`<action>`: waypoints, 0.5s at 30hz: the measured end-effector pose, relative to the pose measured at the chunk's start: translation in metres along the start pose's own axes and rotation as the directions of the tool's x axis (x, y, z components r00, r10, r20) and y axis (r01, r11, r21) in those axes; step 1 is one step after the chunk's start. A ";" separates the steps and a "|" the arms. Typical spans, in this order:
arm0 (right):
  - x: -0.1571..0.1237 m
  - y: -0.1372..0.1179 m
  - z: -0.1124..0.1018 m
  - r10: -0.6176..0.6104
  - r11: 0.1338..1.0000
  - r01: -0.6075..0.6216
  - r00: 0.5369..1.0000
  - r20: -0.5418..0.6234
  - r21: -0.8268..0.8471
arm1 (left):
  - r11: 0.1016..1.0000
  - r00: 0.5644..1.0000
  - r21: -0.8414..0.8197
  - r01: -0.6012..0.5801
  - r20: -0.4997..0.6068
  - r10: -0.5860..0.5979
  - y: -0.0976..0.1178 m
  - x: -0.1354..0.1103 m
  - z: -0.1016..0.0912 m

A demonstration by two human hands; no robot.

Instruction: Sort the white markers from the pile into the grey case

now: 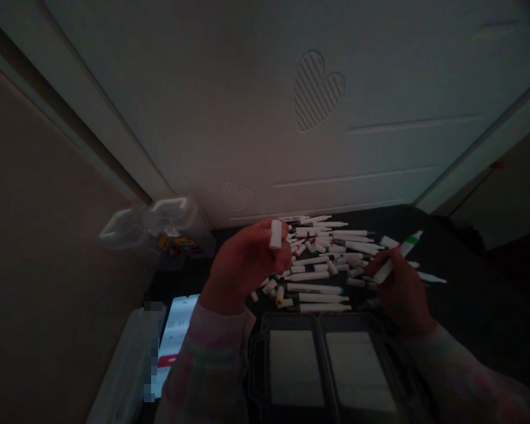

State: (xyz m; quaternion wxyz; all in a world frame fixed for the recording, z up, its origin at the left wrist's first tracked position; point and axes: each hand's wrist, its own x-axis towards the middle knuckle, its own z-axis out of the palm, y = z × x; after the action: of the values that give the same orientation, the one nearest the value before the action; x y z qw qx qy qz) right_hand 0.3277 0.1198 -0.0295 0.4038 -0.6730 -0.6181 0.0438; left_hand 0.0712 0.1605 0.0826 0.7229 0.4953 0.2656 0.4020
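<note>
The scene is dim. My left hand (247, 262) is raised, with its fingers pinched on a small white marker cap (275, 234). My right hand (397, 285) is closed round a white marker (397, 256) with a green band near its far end, which points up and to the right. Between and behind both hands lies a pile of several white markers and loose caps (327, 259) on a dark surface. Pale striped sleeves cover both my forearms.
A dark open case with two pale panels (331, 368) lies just below my hands. At the left stands a clear plastic container (168, 232) with handles. A lit phone screen (176, 335) rests on a clear box. A white panel with heart shapes (318, 88) rises behind.
</note>
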 end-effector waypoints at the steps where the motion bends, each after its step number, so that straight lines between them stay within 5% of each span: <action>1: 0.000 0.000 0.000 0.002 1.000 -0.002 1.000 0.004 -0.004 | 1.000 1.000 0.009 -0.016 0.008 0.015 -0.001 0.000 0.001; 5: 0.001 -0.001 0.000 0.018 0.999 -0.018 1.000 0.015 -0.027 | 0.939 0.961 0.223 -0.262 -0.032 0.275 -0.006 -0.005 0.005; 8: 0.001 0.000 0.000 -0.001 1.000 0.001 1.000 0.008 -0.020 | 0.718 0.875 0.580 -0.386 -0.016 0.484 -0.006 -0.013 0.012; 11: 0.000 0.002 0.001 -0.007 1.000 0.007 1.000 0.003 -0.003 | 0.528 0.821 0.738 -0.420 0.062 0.567 -0.004 -0.020 0.019; 15: 0.000 0.000 0.001 -0.001 1.000 0.001 1.000 -0.005 0.024 | 0.414 0.799 0.808 -0.420 0.113 0.591 -0.001 -0.023 0.024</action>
State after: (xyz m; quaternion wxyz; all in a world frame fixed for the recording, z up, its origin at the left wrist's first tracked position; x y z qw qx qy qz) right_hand 0.3271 0.1205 -0.0300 0.4132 -0.6681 -0.6168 0.0493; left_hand 0.0777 0.1286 0.0906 0.2345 0.7804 0.3213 0.4824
